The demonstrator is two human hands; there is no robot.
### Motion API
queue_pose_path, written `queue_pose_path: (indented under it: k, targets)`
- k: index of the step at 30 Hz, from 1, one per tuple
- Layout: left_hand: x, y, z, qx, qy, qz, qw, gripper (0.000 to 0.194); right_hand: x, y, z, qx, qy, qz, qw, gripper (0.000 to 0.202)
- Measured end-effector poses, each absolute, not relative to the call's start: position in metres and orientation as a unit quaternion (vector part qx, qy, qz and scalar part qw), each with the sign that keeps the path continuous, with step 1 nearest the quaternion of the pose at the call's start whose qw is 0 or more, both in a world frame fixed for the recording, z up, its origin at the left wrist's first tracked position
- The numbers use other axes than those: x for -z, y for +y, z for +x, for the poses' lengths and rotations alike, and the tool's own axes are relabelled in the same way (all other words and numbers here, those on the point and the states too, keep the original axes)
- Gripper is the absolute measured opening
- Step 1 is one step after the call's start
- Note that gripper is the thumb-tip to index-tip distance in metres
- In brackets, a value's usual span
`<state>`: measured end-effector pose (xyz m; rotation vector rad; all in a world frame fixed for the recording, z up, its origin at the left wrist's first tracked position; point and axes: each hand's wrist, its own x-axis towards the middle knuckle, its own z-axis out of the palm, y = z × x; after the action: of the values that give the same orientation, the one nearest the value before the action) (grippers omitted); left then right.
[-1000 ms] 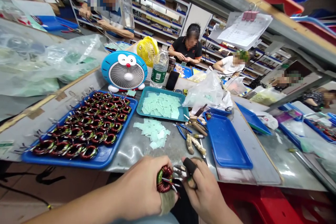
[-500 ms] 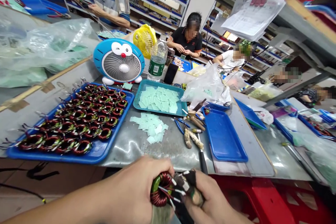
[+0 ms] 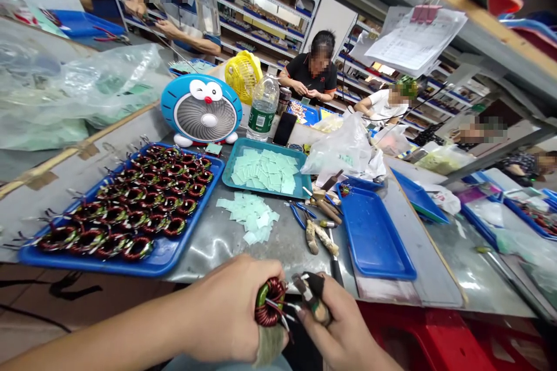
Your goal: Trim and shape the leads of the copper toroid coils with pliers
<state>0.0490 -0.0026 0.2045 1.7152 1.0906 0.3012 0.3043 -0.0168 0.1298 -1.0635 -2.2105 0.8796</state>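
Note:
A ring-shaped coil wound in dark red wire (image 3: 270, 302), green on one side, is gripped in my left hand (image 3: 232, 307), with its white-tipped leads pointing right. My right hand (image 3: 342, 324) is closed round a small hand tool (image 3: 314, 299) with a metal head and worn, wrapped handles. The tool's head is close to the coil's right side; whether it touches a lead is too small to tell. Pale cloth-like wrapping shows below the coil at my left hand's fingers. Both hands are in front of the table's near edge.
A blue tray of many coils (image 3: 163, 264) stands at the left. Behind are a teal tray (image 3: 226, 177) of green slips, loose slips (image 3: 252, 217), a blue fan (image 3: 209, 110) and a bottle (image 3: 262, 110). Pliers (image 3: 311, 235) lie beside a blue tray (image 3: 376, 232). People sit beyond.
The tool in my right hand has turned and its head now shows more clearly, nearer the coil's upper right. The coil has shifted slightly right, and the whole view has moved a little.

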Motion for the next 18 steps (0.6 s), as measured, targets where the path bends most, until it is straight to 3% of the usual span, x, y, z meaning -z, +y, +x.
queue_pose_path:
  k: [7, 12, 18]
  targets:
    - [-0.205, -0.005, 0.048, -0.118, 0.465, 0.692, 0.540, 0.024, -0.138, -0.014, 0.304, -0.395, -0.795, -0.399, 0.230, 0.007]
    - [-0.204, 0.001, 0.049, -0.129, 0.458, 0.691, 0.544, 0.025, -0.133, -0.012, 0.304, -0.370, -0.816, -0.384, 0.220, 0.015]
    - [-0.209, 0.001, 0.050, -0.114, 0.461, 0.711, 0.519, 0.024, -0.127, -0.015, 0.304, -0.340, -0.835, -0.378, 0.211, 0.004]
